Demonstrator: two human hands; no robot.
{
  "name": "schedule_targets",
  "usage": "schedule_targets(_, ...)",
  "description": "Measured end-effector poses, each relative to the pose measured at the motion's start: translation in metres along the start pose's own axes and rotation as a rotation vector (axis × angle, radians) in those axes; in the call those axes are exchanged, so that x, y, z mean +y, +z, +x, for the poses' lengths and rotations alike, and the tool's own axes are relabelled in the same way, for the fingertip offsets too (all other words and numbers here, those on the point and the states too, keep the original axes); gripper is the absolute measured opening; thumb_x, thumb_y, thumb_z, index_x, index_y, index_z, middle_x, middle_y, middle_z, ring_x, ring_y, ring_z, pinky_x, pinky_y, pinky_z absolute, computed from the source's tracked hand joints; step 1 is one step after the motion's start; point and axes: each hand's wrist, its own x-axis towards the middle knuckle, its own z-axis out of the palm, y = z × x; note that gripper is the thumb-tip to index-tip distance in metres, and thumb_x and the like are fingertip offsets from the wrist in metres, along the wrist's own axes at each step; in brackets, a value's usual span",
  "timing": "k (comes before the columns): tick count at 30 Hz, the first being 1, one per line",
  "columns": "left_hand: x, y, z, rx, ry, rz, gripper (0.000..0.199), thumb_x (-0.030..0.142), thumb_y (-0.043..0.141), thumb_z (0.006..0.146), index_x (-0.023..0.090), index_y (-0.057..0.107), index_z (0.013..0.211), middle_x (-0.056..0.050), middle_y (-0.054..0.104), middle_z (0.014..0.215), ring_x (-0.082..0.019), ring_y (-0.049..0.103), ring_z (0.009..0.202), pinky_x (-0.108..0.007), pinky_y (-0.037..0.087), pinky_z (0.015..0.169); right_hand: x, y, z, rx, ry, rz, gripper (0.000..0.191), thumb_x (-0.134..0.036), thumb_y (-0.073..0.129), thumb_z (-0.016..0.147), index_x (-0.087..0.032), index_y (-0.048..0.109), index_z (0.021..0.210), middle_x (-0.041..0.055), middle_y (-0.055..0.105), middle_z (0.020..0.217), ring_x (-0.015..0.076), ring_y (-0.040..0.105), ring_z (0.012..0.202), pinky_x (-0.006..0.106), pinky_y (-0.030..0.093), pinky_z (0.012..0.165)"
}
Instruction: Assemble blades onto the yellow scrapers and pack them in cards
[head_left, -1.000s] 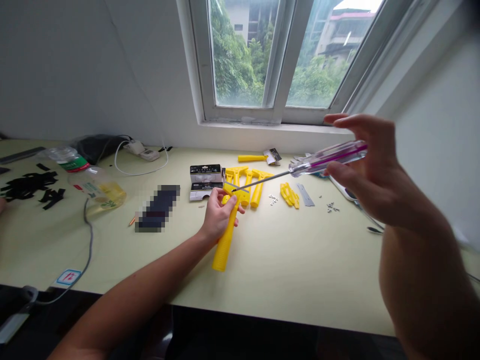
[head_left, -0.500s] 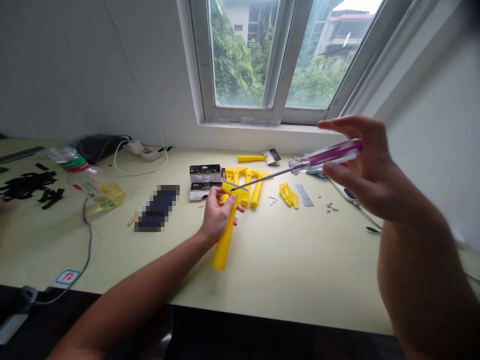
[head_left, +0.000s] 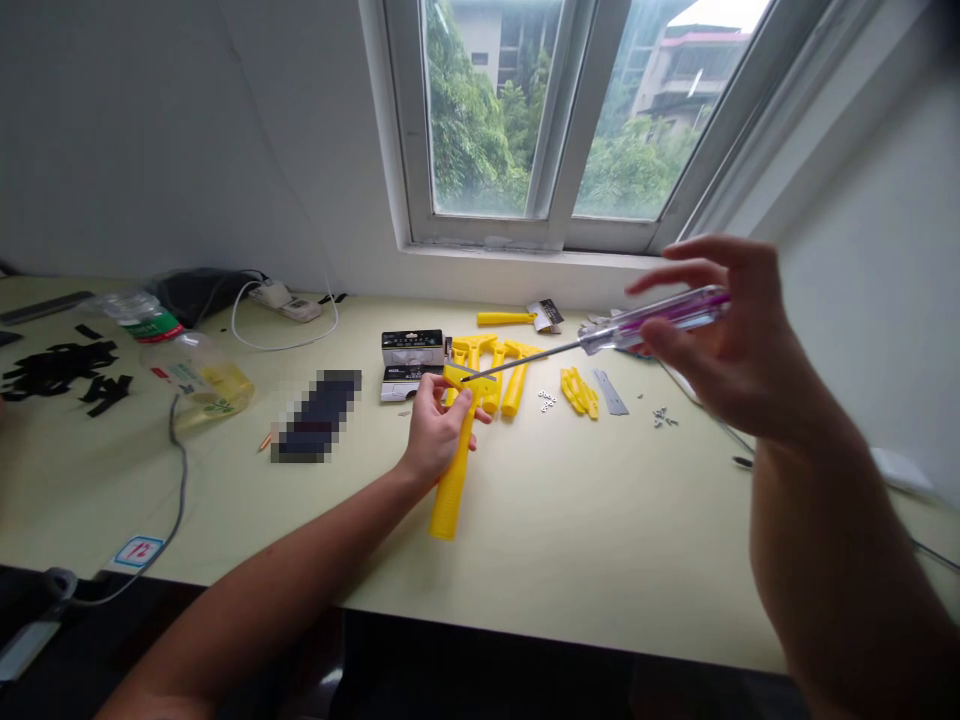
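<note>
My left hand (head_left: 439, 425) is wrapped round a yellow plastic scraper (head_left: 453, 495) near its head, with the handle pointing down toward the table's front edge. In my right hand (head_left: 739, 340) is a screwdriver (head_left: 652, 322) with a clear and purple handle, held between thumb and fingers. Its long shaft slants down to the left, and the tip meets the scraper's head. Whether a screw sits under the tip is too small to tell. Just behind my left hand lie more yellow scrapers (head_left: 514, 385).
Small black boxes (head_left: 412, 347), yellow parts (head_left: 578, 392), grey blades (head_left: 611, 392), nuts (head_left: 547, 402) and screws (head_left: 664, 418) lie on the table (head_left: 585, 560). A bottle (head_left: 195, 370), black strips (head_left: 52, 370) and a blurred-out dark object (head_left: 319, 415) are at left.
The fingers of my right hand have shifted on the screwdriver's handle, with the upper fingers a little farther apart. The tip stays on the scraper's head, and my left hand holds nearly the same pose.
</note>
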Motion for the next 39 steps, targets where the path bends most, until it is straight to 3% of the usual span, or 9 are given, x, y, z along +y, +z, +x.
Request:
schedule_targets(6, -0.0003, -0.0002, 0.0002, 0.001, -0.004, -0.001, 0.037, 0.039, 0.069, 0.078, 0.021, 0.039, 0.092, 0.001, 0.049, 0.096, -0.011, 0.065, 0.059, -0.018, 0.047, 0.034, -0.0003, 0.0007, -0.0014, 0.029, 0.11, -0.224, 0.036, -0.039, 0.062, 0.086, -0.027, 0.053, 0.118, 0.0026, 0.065, 0.086, 0.0184, 0.064, 0.064, 0.033, 0.054, 0.055)
schedule_targets(10, -0.0001, -0.0003, 0.0001, 0.002, -0.023, -0.007, 0.038, 0.04, 0.07, 0.077, 0.021, 0.04, 0.092, 0.001, 0.049, 0.096, -0.013, 0.067, 0.062, -0.018, 0.046, 0.035, -0.0014, 0.0013, -0.0005, -0.1, 0.041, -0.077, 0.048, -0.041, 0.064, 0.083, -0.028, 0.047, 0.126, 0.0055, 0.065, 0.105, 0.0191, 0.066, 0.071, 0.034, 0.056, 0.059)
schedule_targets(13, -0.0011, -0.0008, 0.0, -0.02, -0.017, -0.009, 0.037, 0.039, 0.069, 0.077, 0.021, 0.04, 0.093, 0.001, 0.049, 0.096, -0.014, 0.067, 0.064, -0.018, 0.046, 0.035, -0.0035, 0.0006, 0.0001, 0.075, 0.068, -0.261, 0.026, -0.041, 0.064, 0.084, -0.025, 0.06, 0.104, 0.001, 0.065, 0.076, 0.0174, 0.062, 0.059, 0.035, 0.053, 0.057)
schedule_targets(17, -0.0031, -0.0014, 0.0003, -0.018, -0.02, -0.012, 0.037, 0.04, 0.069, 0.078, 0.021, 0.041, 0.093, 0.001, 0.049, 0.096, -0.015, 0.068, 0.065, -0.019, 0.046, 0.034, -0.0047, 0.0006, -0.0007, -0.079, 0.037, -0.079, 0.049, -0.039, 0.065, 0.082, -0.029, 0.049, 0.127, 0.0063, 0.063, 0.111, 0.0203, 0.066, 0.079, 0.036, 0.056, 0.065)
schedule_targets(26, -0.0026, -0.0005, 0.0001, -0.003, -0.02, -0.009, 0.038, 0.04, 0.068, 0.078, 0.02, 0.04, 0.093, 0.001, 0.048, 0.095, -0.017, 0.069, 0.066, -0.02, 0.047, 0.033, -0.0066, 0.0018, -0.0017, -0.087, 0.018, -0.067, 0.047, -0.039, 0.066, 0.082, -0.03, 0.049, 0.126, 0.0026, 0.067, 0.1, 0.019, 0.066, 0.071, 0.035, 0.056, 0.061)
schedule_targets(29, -0.0019, 0.0004, -0.0008, -0.022, -0.012, -0.008, 0.037, 0.041, 0.068, 0.079, 0.02, 0.04, 0.092, 0.0, 0.049, 0.098, -0.017, 0.069, 0.066, -0.021, 0.048, 0.033, -0.0054, 0.0007, -0.0004, 0.106, 0.046, -0.264, 0.028, -0.039, 0.066, 0.083, -0.027, 0.06, 0.108, 0.0, 0.066, 0.078, 0.0177, 0.063, 0.061, 0.034, 0.053, 0.056)
schedule_targets(33, -0.0014, 0.0006, -0.0011, -0.011, -0.02, -0.006, 0.037, 0.041, 0.068, 0.078, 0.02, 0.04, 0.091, 0.0, 0.049, 0.096, -0.017, 0.07, 0.066, -0.02, 0.047, 0.033, -0.001, -0.0009, 0.0011, -0.071, 0.028, -0.051, 0.048, -0.039, 0.068, 0.08, -0.031, 0.051, 0.125, 0.0013, 0.068, 0.097, 0.0171, 0.065, 0.063, 0.033, 0.053, 0.053)
schedule_targets(36, -0.0012, 0.0, -0.0003, -0.014, -0.014, -0.004, 0.037, 0.041, 0.068, 0.079, 0.02, 0.04, 0.091, 0.0, 0.05, 0.096, -0.017, 0.069, 0.066, -0.02, 0.048, 0.034, 0.0003, -0.0008, 0.0012, 0.077, 0.002, -0.165, 0.022, -0.038, 0.068, 0.081, -0.028, 0.064, 0.1, -0.0022, 0.065, 0.071, 0.0145, 0.058, 0.051, 0.03, 0.049, 0.048)
schedule_targets(39, -0.0013, -0.0006, 0.0007, -0.002, -0.022, -0.006, 0.037, 0.04, 0.068, 0.078, 0.02, 0.04, 0.091, 0.0, 0.051, 0.096, -0.016, 0.069, 0.065, -0.019, 0.047, 0.034, -0.0018, 0.0003, 0.0003, 0.042, -0.017, -0.129, 0.035, -0.036, 0.068, 0.081, -0.027, 0.058, 0.113, 0.0035, 0.068, 0.096, 0.0176, 0.064, 0.066, 0.033, 0.053, 0.057)
